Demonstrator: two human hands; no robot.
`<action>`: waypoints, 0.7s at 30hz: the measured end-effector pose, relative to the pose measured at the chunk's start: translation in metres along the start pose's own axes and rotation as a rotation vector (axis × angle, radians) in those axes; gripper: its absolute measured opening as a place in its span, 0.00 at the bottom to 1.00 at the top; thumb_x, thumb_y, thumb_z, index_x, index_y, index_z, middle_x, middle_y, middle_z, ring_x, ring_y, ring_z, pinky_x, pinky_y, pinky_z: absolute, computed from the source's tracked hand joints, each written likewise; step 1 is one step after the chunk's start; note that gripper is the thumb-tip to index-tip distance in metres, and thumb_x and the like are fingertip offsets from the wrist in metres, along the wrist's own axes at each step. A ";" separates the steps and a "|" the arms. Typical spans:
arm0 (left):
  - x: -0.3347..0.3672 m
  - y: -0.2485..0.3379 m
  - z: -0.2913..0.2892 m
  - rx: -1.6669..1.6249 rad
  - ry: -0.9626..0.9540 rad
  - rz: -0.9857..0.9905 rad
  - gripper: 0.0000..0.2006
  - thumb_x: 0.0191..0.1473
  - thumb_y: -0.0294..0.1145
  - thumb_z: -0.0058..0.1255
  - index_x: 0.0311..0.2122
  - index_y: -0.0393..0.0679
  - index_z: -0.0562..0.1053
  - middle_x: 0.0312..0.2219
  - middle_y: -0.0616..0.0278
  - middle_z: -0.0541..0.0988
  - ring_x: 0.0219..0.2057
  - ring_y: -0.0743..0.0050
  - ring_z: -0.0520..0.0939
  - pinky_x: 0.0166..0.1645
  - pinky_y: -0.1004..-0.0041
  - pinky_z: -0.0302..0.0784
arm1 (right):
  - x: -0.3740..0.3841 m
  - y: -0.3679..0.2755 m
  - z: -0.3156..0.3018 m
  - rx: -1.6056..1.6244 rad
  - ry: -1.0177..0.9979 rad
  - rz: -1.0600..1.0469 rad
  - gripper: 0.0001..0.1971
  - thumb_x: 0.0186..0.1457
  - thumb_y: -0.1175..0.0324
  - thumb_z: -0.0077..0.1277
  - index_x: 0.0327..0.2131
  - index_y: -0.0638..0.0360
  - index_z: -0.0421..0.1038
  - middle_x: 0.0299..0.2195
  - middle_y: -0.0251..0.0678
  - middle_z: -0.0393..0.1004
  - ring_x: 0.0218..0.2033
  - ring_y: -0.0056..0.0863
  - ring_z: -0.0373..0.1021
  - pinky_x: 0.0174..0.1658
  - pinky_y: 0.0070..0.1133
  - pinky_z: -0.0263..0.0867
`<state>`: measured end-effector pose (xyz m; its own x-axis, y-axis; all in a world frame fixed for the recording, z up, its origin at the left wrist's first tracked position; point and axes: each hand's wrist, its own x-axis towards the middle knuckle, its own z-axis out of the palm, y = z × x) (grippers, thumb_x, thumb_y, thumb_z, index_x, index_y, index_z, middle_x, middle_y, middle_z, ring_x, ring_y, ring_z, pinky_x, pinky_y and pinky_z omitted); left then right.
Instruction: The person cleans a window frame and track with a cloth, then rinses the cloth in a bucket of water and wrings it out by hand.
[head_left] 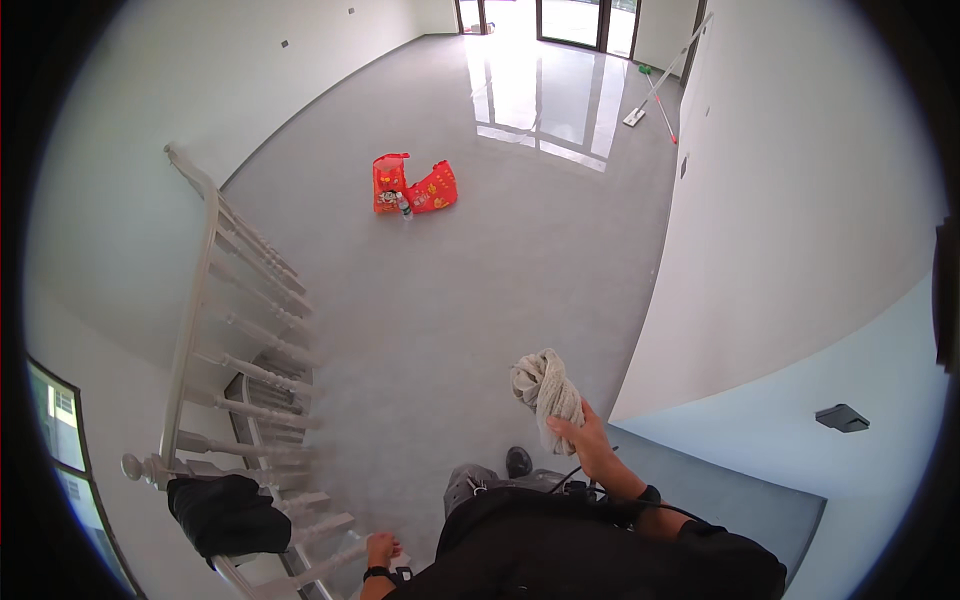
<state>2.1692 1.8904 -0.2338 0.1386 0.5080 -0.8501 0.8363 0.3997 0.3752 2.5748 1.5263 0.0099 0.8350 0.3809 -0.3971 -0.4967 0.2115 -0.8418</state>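
Observation:
My right hand (583, 432) is closed around one end of a twisted, bunched greyish-beige cloth (545, 385), held out in front of my body above the floor. The far end of the cloth is coiled into a loop. Low at my left side, beside the stair railing, my left hand (383, 549) hangs with its fingers curled in; nothing shows in it. A black garment or cloth (228, 515) is draped over the railing to the left of that hand.
A white railing with turned balusters (190, 330) runs along the left, above stairs. Two red bags (433, 188) and a clear bottle (404, 206) stand on the glossy grey floor (450, 290). A flat mop (634, 117) and a green-headed, red-handled tool (661, 105) lean at the right wall.

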 end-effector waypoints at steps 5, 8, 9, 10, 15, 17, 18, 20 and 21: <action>0.035 0.036 0.039 -0.062 -0.034 -0.213 0.09 0.56 0.31 0.47 0.37 0.35 0.73 0.25 0.52 0.78 0.22 0.59 0.82 0.26 0.59 0.82 | 0.128 -0.044 0.023 0.005 0.032 -0.029 0.33 0.52 0.70 0.63 0.59 0.64 0.59 0.47 0.34 0.72 0.46 0.22 0.70 0.51 0.23 0.67; 0.068 0.086 0.066 0.018 -0.299 -0.177 0.12 0.54 0.32 0.49 0.39 0.34 0.74 0.29 0.50 0.80 0.24 0.59 0.84 0.29 0.60 0.83 | 0.196 -0.048 0.026 0.020 0.088 0.007 0.34 0.51 0.70 0.63 0.59 0.64 0.59 0.47 0.34 0.72 0.47 0.23 0.70 0.51 0.23 0.67; 0.080 0.107 0.069 0.026 -0.303 -0.186 0.12 0.54 0.32 0.49 0.39 0.34 0.74 0.29 0.50 0.80 0.24 0.59 0.84 0.29 0.60 0.83 | 0.214 -0.048 0.025 0.027 0.129 0.023 0.34 0.51 0.70 0.63 0.59 0.65 0.59 0.47 0.34 0.72 0.47 0.23 0.70 0.51 0.23 0.67; 0.105 0.148 0.080 0.031 -0.304 -0.134 0.13 0.54 0.33 0.50 0.40 0.34 0.75 0.30 0.50 0.81 0.24 0.59 0.84 0.30 0.62 0.83 | 0.242 -0.052 0.029 0.022 0.118 0.014 0.34 0.51 0.70 0.63 0.59 0.65 0.59 0.47 0.34 0.72 0.47 0.23 0.70 0.51 0.23 0.67; 0.208 0.394 0.108 0.187 -0.245 0.058 0.12 0.56 0.35 0.52 0.37 0.35 0.76 0.30 0.51 0.81 0.25 0.58 0.84 0.28 0.64 0.83 | 0.337 -0.103 0.042 -0.021 0.253 0.019 0.33 0.49 0.70 0.64 0.58 0.64 0.61 0.47 0.34 0.73 0.46 0.24 0.71 0.51 0.23 0.67; 0.252 0.502 0.113 0.320 -0.187 0.115 0.08 0.53 0.30 0.50 0.32 0.37 0.78 0.26 0.55 0.81 0.23 0.65 0.83 0.26 0.68 0.79 | 0.376 -0.140 0.047 -0.105 0.223 -0.034 0.33 0.49 0.70 0.64 0.58 0.63 0.61 0.46 0.35 0.73 0.46 0.24 0.71 0.51 0.24 0.67; 0.257 0.575 0.134 0.420 -0.113 0.205 0.08 0.52 0.30 0.51 0.30 0.37 0.78 0.23 0.58 0.80 0.22 0.69 0.82 0.25 0.70 0.78 | 0.394 -0.149 0.043 -0.080 0.253 -0.068 0.33 0.49 0.70 0.64 0.58 0.63 0.61 0.46 0.35 0.73 0.46 0.24 0.71 0.51 0.24 0.67; 0.264 0.690 0.158 0.266 -0.110 0.501 0.10 0.54 0.33 0.50 0.33 0.38 0.78 0.23 0.62 0.80 0.21 0.74 0.81 0.24 0.74 0.76 | 0.429 -0.157 0.025 -0.024 0.301 -0.119 0.33 0.49 0.70 0.64 0.58 0.63 0.61 0.47 0.35 0.73 0.47 0.25 0.71 0.52 0.24 0.67; 0.260 0.737 0.173 0.218 -0.125 0.600 0.11 0.56 0.35 0.50 0.36 0.38 0.78 0.25 0.62 0.80 0.23 0.75 0.81 0.25 0.75 0.76 | 0.444 -0.157 0.016 -0.005 0.336 -0.138 0.33 0.49 0.69 0.63 0.58 0.63 0.61 0.47 0.36 0.73 0.47 0.25 0.71 0.52 0.24 0.67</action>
<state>2.9134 2.1851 -0.2419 0.6650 0.4966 -0.5577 0.6810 -0.0967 0.7259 3.0197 1.6761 -0.0283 0.9258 0.0316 -0.3766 -0.3731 0.2354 -0.8974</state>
